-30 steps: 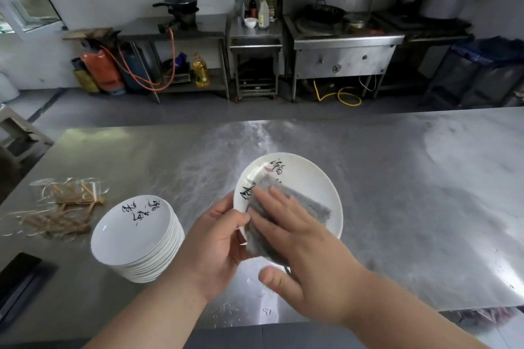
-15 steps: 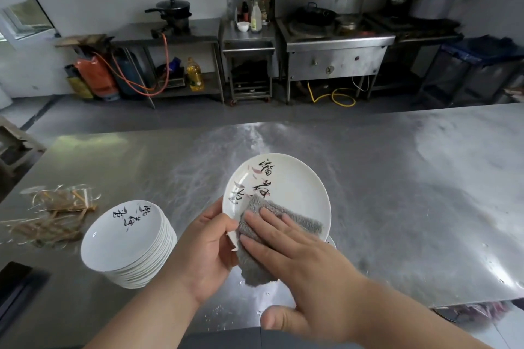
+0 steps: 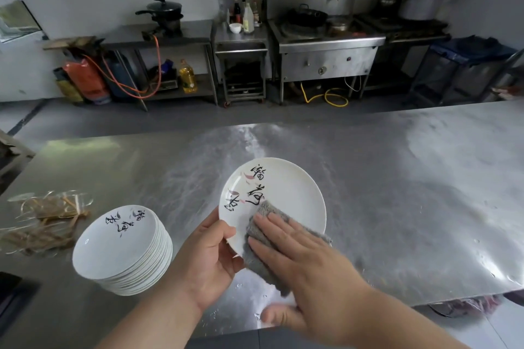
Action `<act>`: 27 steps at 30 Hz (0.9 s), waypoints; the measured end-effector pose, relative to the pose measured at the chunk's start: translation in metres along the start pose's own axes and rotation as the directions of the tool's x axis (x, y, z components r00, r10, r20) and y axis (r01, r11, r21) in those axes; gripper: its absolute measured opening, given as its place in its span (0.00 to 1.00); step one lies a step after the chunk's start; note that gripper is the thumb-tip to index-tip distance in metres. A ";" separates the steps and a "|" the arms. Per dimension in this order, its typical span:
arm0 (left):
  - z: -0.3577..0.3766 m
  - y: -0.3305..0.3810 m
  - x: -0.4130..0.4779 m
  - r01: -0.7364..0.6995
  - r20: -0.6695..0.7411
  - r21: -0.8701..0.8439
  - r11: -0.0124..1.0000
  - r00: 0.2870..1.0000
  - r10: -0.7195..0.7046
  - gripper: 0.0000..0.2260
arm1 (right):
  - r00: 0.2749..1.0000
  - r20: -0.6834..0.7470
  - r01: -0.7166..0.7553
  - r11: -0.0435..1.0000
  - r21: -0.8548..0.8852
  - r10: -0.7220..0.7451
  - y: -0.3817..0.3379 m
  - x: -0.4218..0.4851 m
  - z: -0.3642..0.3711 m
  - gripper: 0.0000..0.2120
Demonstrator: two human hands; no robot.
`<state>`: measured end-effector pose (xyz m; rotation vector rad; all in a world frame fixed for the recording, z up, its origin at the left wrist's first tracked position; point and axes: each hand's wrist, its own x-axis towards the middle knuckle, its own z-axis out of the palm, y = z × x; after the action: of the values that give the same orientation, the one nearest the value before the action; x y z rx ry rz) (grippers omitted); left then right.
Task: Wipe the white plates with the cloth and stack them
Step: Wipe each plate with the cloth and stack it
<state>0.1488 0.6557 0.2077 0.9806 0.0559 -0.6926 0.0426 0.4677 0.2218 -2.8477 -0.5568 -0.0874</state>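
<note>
A white plate [image 3: 286,193] with black brush lettering is tilted up above the steel table [image 3: 397,193]. My left hand [image 3: 209,258] grips its lower left rim, thumb on the face. A grey cloth [image 3: 265,261] lies over the plate's lower part. My right hand [image 3: 306,266] presses it flat with straight fingers, thumb spread below. A stack of several matching white plates [image 3: 122,249] sits on the table to the left.
A clear bag of wooden sticks [image 3: 45,221] lies at the table's left edge. A dark flat object [image 3: 11,300] sits at the near left corner. Water drops dot the table near its front edge. Stoves, pots and shelves stand across the aisle.
The cloth and my right hand slid down from the plate's centre to its lower edge, uncovering the lettering. The plate has tipped up a little more.
</note>
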 end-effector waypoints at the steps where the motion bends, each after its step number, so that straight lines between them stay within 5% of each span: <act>1: -0.001 -0.001 0.000 0.010 0.005 -0.004 1.000 1.000 -0.010 0.24 | 1.000 0.005 -0.025 0.999 -0.022 0.025 0.007 0.005 -0.005 0.46; 6: 0.004 0.005 0.002 -0.021 0.051 0.013 1.000 0.998 0.020 0.25 | 0.974 -0.038 -0.228 0.969 -0.098 0.225 0.028 0.028 -0.033 0.48; 12: -0.006 0.003 0.006 0.034 -0.055 -0.040 0.999 0.998 -0.036 0.22 | 0.999 0.035 -0.028 1.000 0.012 0.028 -0.003 0.002 0.011 0.47; 18: -0.009 0.000 0.003 0.010 -0.049 -0.077 0.997 0.999 -0.014 0.22 | 0.957 0.060 -0.269 0.947 -0.178 0.283 0.037 0.028 -0.024 0.48; 23: -0.003 0.009 0.009 -0.056 -0.097 -0.106 0.993 0.994 0.045 0.21 | 0.978 -0.093 -0.181 0.980 0.083 0.189 -0.013 0.008 0.011 0.47; 27: -0.006 0.009 0.004 -0.051 -0.105 -0.069 0.996 0.994 0.043 0.21 | 0.988 -0.037 -0.150 0.986 0.071 0.153 -0.002 0.003 0.013 0.46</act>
<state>0.1585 0.6613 0.2091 0.9454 0.1476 -0.5924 0.0450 0.4737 0.2098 -2.8035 -0.3264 -0.0995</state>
